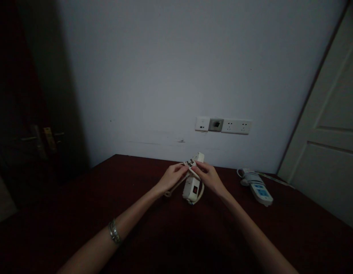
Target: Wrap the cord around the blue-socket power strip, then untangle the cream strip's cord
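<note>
A cream power strip [191, 187] with a red switch is held up above the dark red table [79, 213], its beige cord [176, 186] looped around it. My left hand [172, 177] is closed on the cord at the strip's left side. My right hand [209, 176] pinches the strip's upper end, where the cord crosses. A bracelet sits on my left wrist [114, 231].
A second power strip [259, 189], white with a blue face and a coiled cord, lies on the table to the right. Wall sockets [223, 125] are set in the wall above the table's far edge. A white door [330, 129] stands right, a dark door [27, 125] left.
</note>
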`<state>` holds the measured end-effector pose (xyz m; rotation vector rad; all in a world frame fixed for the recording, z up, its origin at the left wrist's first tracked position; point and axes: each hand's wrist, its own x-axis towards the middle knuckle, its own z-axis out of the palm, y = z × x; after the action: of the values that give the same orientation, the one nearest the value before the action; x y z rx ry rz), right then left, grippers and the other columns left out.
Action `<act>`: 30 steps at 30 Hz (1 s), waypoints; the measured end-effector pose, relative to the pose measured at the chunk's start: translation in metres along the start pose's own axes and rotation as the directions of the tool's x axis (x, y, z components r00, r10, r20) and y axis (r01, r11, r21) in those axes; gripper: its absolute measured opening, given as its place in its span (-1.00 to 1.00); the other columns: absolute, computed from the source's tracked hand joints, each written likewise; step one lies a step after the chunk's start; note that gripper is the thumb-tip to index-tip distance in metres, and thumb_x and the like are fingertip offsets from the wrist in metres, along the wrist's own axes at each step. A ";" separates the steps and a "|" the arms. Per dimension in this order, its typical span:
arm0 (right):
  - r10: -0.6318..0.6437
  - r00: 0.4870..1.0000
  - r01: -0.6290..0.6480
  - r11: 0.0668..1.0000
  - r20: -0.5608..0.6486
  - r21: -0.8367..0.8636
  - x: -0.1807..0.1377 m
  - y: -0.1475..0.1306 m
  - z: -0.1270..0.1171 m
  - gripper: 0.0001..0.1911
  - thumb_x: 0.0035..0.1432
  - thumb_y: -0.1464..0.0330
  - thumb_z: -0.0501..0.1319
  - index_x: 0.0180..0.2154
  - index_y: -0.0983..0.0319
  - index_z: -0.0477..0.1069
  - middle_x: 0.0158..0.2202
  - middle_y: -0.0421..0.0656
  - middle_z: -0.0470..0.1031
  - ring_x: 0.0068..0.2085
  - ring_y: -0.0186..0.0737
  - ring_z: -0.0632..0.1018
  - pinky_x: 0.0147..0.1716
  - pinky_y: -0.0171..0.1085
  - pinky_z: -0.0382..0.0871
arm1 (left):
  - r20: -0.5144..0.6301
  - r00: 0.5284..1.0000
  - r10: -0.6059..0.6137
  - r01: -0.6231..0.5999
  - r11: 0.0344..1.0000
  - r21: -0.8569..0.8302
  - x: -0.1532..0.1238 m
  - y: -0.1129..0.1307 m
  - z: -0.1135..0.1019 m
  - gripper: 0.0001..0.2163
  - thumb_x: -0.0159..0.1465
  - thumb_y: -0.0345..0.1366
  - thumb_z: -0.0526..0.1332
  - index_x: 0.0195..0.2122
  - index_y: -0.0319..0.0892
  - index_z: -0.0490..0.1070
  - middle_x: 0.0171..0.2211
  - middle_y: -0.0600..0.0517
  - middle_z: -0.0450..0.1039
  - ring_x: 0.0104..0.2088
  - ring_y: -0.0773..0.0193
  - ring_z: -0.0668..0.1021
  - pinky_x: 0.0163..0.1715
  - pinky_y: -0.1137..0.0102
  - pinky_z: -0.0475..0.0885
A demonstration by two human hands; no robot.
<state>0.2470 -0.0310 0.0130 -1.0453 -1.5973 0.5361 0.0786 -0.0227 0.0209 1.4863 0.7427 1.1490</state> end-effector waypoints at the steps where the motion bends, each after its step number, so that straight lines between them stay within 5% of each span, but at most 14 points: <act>1: -0.001 1.000 0.001 1.000 0.003 -0.004 0.000 0.000 0.000 -0.59 0.05 0.12 0.20 -0.15 0.25 0.49 -0.17 -0.07 0.49 -0.14 -0.06 0.45 -0.06 -0.06 0.28 | 0.010 1.000 0.005 -0.005 1.000 -0.005 -0.001 -0.002 0.002 -0.79 0.11 -0.18 0.27 -0.40 -0.26 0.49 -0.45 0.00 0.44 -0.42 0.33 0.42 -0.41 0.51 0.25; 11: -0.072 0.994 0.073 0.997 -0.085 0.016 -0.006 -0.007 0.011 -0.68 0.07 0.13 0.16 -0.21 0.18 0.44 -0.13 -0.10 0.41 -0.06 -0.10 0.39 0.04 -0.10 0.19 | -0.048 0.995 -0.083 0.075 0.984 -0.160 -0.006 -0.006 0.016 -0.79 0.10 -0.23 0.28 -0.28 -0.22 0.40 -0.44 0.04 0.39 -0.42 0.35 0.42 -0.36 0.49 0.27; 21: 0.020 0.997 -0.010 0.993 -0.079 0.121 -0.006 -0.023 0.007 -0.60 0.07 -0.02 0.10 -0.35 0.19 0.34 -0.38 -0.16 0.40 -0.29 -0.17 0.41 -0.28 -0.23 0.32 | -0.050 0.982 -0.185 0.179 0.978 -0.103 -0.016 0.006 0.023 -0.75 0.07 -0.28 0.21 -0.20 -0.16 0.34 -0.39 0.04 0.42 -0.44 0.32 0.46 -0.44 0.46 0.31; 30: 0.173 0.931 -0.153 0.984 -0.321 0.086 -0.004 -0.016 0.001 -0.50 0.04 -0.14 0.00 -0.35 0.17 0.24 -0.40 -0.14 0.40 -0.30 -0.14 0.44 -0.27 -0.18 0.30 | 0.007 0.980 -0.201 0.199 0.966 -0.165 -0.012 -0.006 0.015 -0.74 0.06 -0.30 0.18 -0.20 -0.17 0.31 -0.35 0.00 0.43 -0.41 0.28 0.50 -0.50 0.46 0.38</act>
<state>0.2402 -0.0426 0.0229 -1.1623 -1.2017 0.4884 0.0895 -0.0371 0.0121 1.2388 0.7672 1.0384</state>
